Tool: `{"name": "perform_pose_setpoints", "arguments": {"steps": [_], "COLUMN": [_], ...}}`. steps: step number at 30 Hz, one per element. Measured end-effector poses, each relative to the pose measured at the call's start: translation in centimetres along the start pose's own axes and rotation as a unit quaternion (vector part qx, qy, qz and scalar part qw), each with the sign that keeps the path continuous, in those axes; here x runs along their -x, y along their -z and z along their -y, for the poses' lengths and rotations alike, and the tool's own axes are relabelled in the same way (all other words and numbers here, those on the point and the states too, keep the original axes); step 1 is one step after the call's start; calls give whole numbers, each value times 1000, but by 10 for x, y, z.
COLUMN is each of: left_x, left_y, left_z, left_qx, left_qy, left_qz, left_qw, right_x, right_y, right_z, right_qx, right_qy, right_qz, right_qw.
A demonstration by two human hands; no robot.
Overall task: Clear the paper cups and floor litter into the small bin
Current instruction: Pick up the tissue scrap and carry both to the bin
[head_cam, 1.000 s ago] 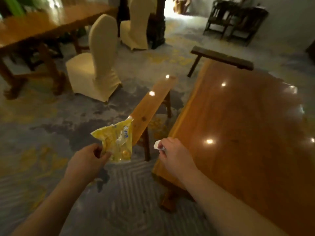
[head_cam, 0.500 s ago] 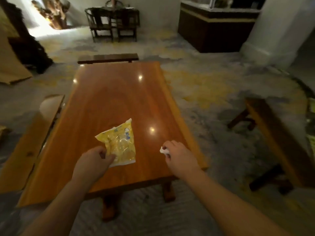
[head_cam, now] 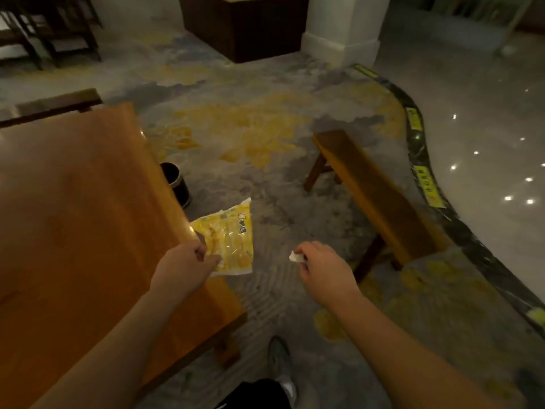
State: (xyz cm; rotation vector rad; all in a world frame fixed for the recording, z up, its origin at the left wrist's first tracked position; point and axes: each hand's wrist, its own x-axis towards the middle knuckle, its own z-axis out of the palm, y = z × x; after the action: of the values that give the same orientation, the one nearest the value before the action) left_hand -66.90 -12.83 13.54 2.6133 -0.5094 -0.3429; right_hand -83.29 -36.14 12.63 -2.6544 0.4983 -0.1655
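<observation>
The small bin [head_cam: 176,184], a dark round container with a pale band near its rim, stands on the patterned carpet [head_cam: 265,149] just beside the long edge of the wooden worktop [head_cam: 73,216], partly hidden by that edge. The left hand [head_cam: 184,265] is held out over the worktop's edge, its grip closed on the lower corner of a crinkled yellow plastic wrapper [head_cam: 228,240], which stands up over the carpet between the hand and the bin. The right hand [head_cam: 323,268] is out over the carpet, well apart from the bin, its grip pinched shut on a small white scrap [head_cam: 295,257] at the fingertips. A wooden bench [head_cam: 374,196] stands to the right, and a grey shoe [head_cam: 280,366] shows on the carpet below the hands.
</observation>
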Motion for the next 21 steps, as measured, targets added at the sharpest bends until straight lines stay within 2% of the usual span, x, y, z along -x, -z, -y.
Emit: {"name": "perform_pose_setpoints", "arguments": {"steps": [7,14,21], "left_x": [-139,-248,-355], "left_y": [-68,-83,-98], "left_z": [-99,-169,-195], "left_qx": [30,16,-4], "left_qy": [9,36,121], "left_qz": [23,19,-39], "left_qw": [999,999,992], "right_x": [-128,-247,-402], "right_y": [58,94,96], "right_z": [-105,-176,-243], "right_qx": [33,21,7], "right_qy": [-23,-1,97], "right_qz": [17,28,71], "right_qw": [999,999,993]}}
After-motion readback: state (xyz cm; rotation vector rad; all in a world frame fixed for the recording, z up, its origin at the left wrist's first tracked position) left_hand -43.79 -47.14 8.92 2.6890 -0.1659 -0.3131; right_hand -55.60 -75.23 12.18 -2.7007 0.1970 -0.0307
